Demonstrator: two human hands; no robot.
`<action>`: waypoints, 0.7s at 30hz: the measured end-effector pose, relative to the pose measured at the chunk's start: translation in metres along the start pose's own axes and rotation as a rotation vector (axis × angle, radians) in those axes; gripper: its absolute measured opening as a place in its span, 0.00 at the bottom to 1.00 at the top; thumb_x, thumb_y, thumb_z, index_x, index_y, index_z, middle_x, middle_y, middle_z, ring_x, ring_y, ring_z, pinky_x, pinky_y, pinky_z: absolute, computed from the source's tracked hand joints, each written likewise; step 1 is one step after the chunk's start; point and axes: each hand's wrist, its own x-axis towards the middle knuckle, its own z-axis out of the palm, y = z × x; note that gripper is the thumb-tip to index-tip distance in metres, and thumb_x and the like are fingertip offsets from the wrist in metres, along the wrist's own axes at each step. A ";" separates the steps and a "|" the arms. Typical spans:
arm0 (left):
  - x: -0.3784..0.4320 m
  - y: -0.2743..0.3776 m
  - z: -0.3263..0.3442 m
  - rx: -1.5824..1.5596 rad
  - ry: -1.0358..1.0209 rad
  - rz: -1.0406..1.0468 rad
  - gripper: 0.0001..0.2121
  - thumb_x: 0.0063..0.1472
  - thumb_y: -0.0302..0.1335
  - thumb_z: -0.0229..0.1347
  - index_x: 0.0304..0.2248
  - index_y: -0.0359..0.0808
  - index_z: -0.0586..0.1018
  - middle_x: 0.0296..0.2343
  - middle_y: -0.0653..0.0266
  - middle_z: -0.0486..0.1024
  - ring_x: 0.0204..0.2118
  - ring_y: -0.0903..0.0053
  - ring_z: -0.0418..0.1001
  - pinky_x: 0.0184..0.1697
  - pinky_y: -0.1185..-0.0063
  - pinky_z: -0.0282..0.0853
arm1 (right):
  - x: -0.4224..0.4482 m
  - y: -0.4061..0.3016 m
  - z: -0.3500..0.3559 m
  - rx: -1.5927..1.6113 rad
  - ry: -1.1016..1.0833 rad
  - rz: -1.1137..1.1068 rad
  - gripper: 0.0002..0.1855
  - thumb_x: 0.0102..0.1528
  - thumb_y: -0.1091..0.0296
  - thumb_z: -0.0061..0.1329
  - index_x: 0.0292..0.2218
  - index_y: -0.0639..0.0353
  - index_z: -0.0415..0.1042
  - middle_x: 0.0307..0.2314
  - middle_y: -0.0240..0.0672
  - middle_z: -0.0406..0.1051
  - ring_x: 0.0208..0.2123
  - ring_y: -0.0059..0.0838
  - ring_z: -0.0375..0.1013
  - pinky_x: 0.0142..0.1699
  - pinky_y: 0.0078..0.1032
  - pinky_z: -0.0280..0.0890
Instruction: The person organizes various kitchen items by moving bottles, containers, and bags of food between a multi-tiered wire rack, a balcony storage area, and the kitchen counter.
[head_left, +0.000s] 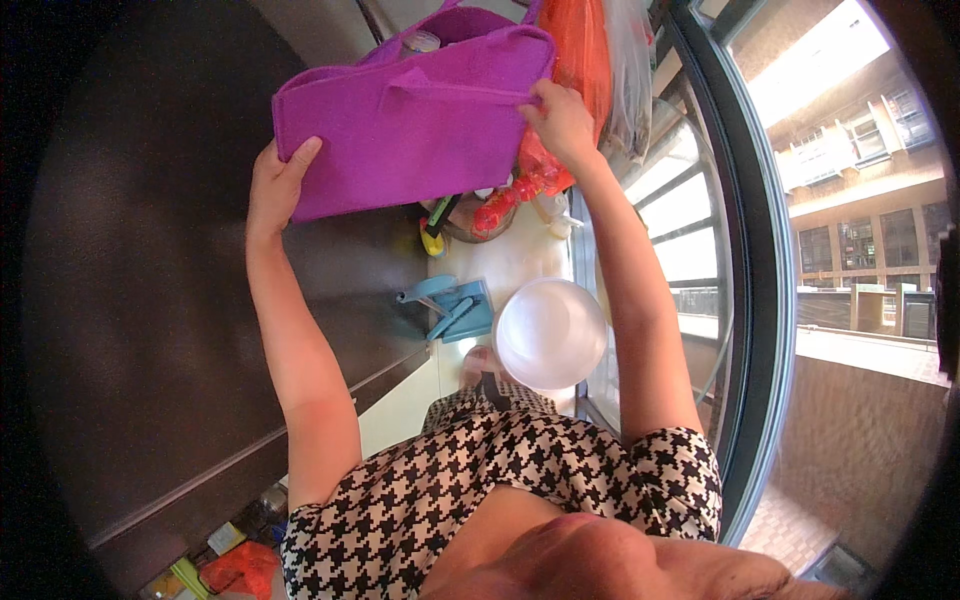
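A purple fabric tote bag (420, 142) is held up in front of me between both hands. My left hand (281, 180) grips its lower left edge, with the thumb on the front panel. On the right, my right hand (559, 120) pinches the bag's strap near the right edge. Inside the bag's opening shows a clear container with a round lid (421, 42). Just behind the bag on the right hangs an orange-red plastic bag (577, 56), beside a translucent plastic bag (628, 82).
Below stand a white round bucket (551, 334) and a blue dustpan with a brush (469, 311). A pump bottle (559, 217) stands by the window frame (750, 225). A dark panel (172, 285) runs along the left. A red plastic bag (244, 570) lies at lower left.
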 end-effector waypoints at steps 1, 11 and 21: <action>0.000 -0.003 -0.002 -0.013 0.031 0.017 0.16 0.58 0.34 0.53 0.40 0.30 0.74 0.33 0.66 0.74 0.34 0.82 0.69 0.40 0.81 0.64 | -0.005 -0.005 -0.014 0.080 0.119 -0.008 0.19 0.44 0.60 0.54 0.39 0.53 0.68 0.33 0.38 0.69 0.38 0.42 0.66 0.42 0.38 0.63; 0.049 -0.022 0.023 0.454 0.436 0.184 0.22 0.55 0.40 0.54 0.42 0.30 0.71 0.38 0.53 0.68 0.45 0.62 0.64 0.49 0.71 0.59 | 0.088 -0.106 -0.175 -0.161 0.741 -0.444 0.10 0.51 0.62 0.41 0.34 0.53 0.69 0.31 0.45 0.64 0.32 0.46 0.67 0.39 0.38 0.63; 0.011 -0.009 -0.005 0.673 0.516 0.335 0.32 0.50 0.30 0.58 0.52 0.31 0.58 0.47 0.46 0.58 0.52 0.55 0.55 0.54 0.64 0.52 | 0.247 -0.052 -0.150 0.481 0.281 0.346 0.14 0.47 0.58 0.46 0.32 0.56 0.74 0.25 0.45 0.73 0.31 0.43 0.74 0.38 0.32 0.67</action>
